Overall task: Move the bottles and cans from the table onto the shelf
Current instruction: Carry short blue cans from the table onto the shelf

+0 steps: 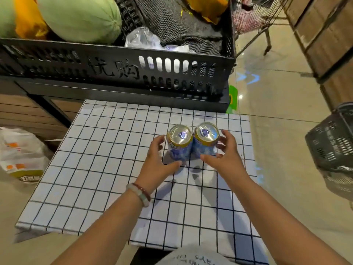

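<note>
Two blue cans with gold tops stand upright and touching on the checked table (99, 169). The left can (179, 142) has my left hand (158, 161) beside it, fingers spread and curved, thumb near the can's base. The right can (206, 139) has my right hand (225, 155) beside it, fingers curved close to its side, thumb by its base. Neither hand has closed round its can. No bottles are in view.
A black crate (114, 69) with green melons (82, 18) and plastic bags stands just behind the table. A shopping cart (254, 20) is at the back right, a dark basket (332, 142) on the floor at the right, a white bag (21, 155) at the left.
</note>
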